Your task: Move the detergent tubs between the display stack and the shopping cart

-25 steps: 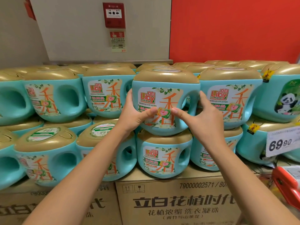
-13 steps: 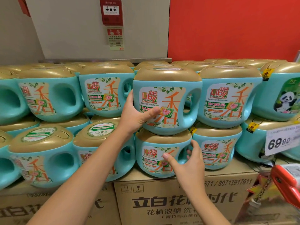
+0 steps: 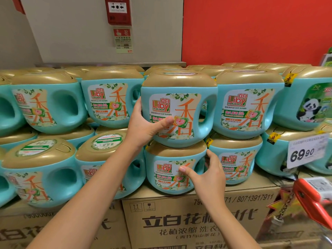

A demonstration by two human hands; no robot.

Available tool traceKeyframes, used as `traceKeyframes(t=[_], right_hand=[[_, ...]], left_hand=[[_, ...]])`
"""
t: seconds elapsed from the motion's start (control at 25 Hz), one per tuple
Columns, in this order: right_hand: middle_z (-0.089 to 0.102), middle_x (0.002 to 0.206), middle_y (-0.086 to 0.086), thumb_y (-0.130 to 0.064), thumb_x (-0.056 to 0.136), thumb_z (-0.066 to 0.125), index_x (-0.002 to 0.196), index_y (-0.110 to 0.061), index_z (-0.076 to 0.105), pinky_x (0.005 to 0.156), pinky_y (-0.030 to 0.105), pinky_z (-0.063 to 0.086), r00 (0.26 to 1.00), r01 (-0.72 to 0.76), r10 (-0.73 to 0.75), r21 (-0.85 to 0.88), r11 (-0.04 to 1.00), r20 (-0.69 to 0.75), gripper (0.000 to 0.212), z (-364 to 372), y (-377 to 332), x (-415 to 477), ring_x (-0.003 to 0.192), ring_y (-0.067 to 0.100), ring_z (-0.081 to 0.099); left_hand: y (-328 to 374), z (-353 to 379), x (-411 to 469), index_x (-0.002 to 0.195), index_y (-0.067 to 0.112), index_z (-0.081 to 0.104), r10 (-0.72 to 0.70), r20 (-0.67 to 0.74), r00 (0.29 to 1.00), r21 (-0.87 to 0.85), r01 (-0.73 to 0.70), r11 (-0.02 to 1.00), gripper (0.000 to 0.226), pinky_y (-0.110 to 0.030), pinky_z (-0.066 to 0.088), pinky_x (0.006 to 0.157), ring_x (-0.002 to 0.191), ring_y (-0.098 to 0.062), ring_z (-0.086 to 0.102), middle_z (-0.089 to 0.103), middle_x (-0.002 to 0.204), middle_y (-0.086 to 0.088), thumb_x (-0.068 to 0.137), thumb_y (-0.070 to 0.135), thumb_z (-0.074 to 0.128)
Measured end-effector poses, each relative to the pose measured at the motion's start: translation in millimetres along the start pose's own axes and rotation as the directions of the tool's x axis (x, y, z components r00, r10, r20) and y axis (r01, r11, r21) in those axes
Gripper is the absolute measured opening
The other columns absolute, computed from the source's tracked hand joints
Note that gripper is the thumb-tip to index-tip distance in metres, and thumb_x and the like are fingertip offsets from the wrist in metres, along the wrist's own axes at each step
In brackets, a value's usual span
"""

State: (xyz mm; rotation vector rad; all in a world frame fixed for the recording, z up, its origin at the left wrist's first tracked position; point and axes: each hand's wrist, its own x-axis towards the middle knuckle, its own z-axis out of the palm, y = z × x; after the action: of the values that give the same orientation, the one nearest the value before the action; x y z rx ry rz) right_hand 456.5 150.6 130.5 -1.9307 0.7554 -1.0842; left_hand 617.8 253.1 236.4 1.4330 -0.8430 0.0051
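Observation:
Teal detergent tubs with gold lids are stacked two high on cardboard cartons. My left hand point(image 3: 145, 125) grips the left side of the upper middle tub point(image 3: 181, 112), thumb across its label. That tub sits on a lower tub point(image 3: 172, 169). My right hand point(image 3: 206, 175) holds the right side of this lower tub, thumb on its label and fingers reaching behind its handle. The red handle of the shopping cart point(image 3: 309, 198) shows at the lower right.
More tubs crowd both sides, including a panda-labelled tub point(image 3: 309, 105) at the right. A white price tag point(image 3: 307, 151) reading 69.90 hangs at the right. Printed cartons point(image 3: 197, 221) form the base. A red wall and a fire alarm box point(image 3: 117, 9) stand behind.
My right hand left the upper tub, dropped down and now holds the right side of the lower tub. My left hand stayed on the upper tub.

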Motion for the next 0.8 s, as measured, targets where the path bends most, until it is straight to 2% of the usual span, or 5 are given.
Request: traceKeyframes(t=[0.2,0.36,0.44,0.64,0.8], right_hand=[[0.045,0.121,-0.006,-0.035,0.063,0.088,0.135,-0.012,0.047,0.101,0.031,0.043,1.0,0.025,-0.025,0.031,0.999,0.003,0.086,-1.1,2.8,2.1,0.117,0.015,0.049],[0.043,0.118,-0.009,-0.036,0.064,0.087,0.136,-0.013,0.045,0.1,0.027,0.041,1.0,0.019,-0.019,0.031,0.999,0.015,0.087,-1.4,3.5,4.0,0.116,0.011,0.047],[0.042,0.115,-0.012,-0.037,0.063,0.087,0.135,-0.014,0.045,0.095,0.022,0.038,1.0,0.022,-0.022,0.032,0.999,0.016,0.087,-1.8,3.9,5.0,0.111,0.007,0.045],[0.039,0.116,-0.016,-0.044,0.063,0.085,0.138,-0.018,0.041,0.091,0.021,0.039,1.0,0.006,-0.008,0.042,0.999,0.028,0.09,-1.2,5.3,2.4,0.109,0.005,0.044],[0.036,0.118,-0.016,-0.051,0.064,0.081,0.142,-0.022,0.034,0.076,0.019,0.041,0.999,-0.012,0.011,0.021,1.0,0.051,0.096,-1.5,3.1,-0.1,0.102,0.005,0.05]], left_hand=[[1.8,0.6,-2.4,0.135,0.028,0.046,0.001,-0.003,1.0,-0.008,-0.001,1.0,0.105,-0.035,0.058,0.088,0.109,-0.008,0.064,0.067,0.119,0.011,0.044,0.061,0.087],[3.0,2.5,-6.7,0.134,0.03,0.046,0.019,-0.021,1.0,-0.002,-0.019,1.0,0.101,-0.018,0.057,0.077,0.103,0.004,0.064,0.067,0.113,0.019,0.046,0.059,0.087],[4.0,3.7,-8.6,0.134,0.03,0.046,0.025,-0.036,0.999,-0.006,-0.025,1.0,0.101,-0.015,0.056,0.074,0.101,0.005,0.064,0.067,0.113,0.019,0.046,0.057,0.087],[8.5,4.2,-11.0,0.136,0.03,0.043,0.028,-0.033,0.999,-0.007,-0.029,1.0,0.106,-0.02,0.057,0.079,0.103,0.004,0.063,0.066,0.115,0.018,0.044,0.06,0.087],[8.8,8.1,-14.9,0.137,0.03,0.042,0.042,-0.068,0.997,0.021,-0.04,0.999,0.105,-0.025,0.057,0.084,0.104,0.003,0.063,0.065,0.116,0.016,0.046,0.058,0.085]])
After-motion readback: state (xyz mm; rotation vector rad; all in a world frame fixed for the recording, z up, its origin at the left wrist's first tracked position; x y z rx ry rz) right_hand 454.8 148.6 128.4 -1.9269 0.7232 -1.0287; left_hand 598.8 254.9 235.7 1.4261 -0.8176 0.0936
